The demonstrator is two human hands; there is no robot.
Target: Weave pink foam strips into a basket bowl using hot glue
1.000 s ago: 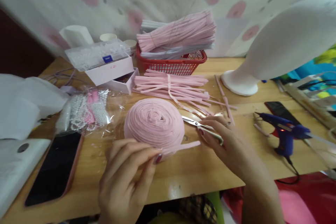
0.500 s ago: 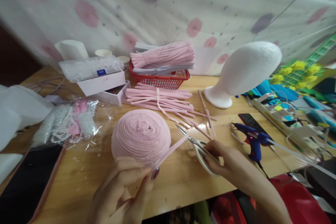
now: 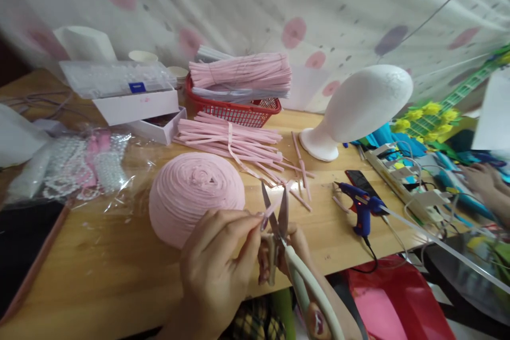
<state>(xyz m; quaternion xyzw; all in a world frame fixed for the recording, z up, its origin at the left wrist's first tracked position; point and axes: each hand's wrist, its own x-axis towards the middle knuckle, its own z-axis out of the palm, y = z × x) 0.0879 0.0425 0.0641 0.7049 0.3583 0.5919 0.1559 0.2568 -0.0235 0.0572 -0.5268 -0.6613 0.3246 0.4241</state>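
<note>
Head view: pinching a narrow, pale-pink, soft strip (image 3: 272, 208) between the left hand's (image 3: 221, 260) thumb and fingertips, just beside a large, dome-shaped, pink coil (image 3: 195, 196) on the wooden worktop (image 3: 119, 276). Gripping cream-handled metal scissors (image 3: 281, 235) through the loops with the right hand (image 3: 300, 249), holding the blades spread at the strip.

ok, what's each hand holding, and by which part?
Left hand: a pink strip, pinched near its end between thumb and fingers. Right hand: the scissors, by the handles, blades open.
</note>
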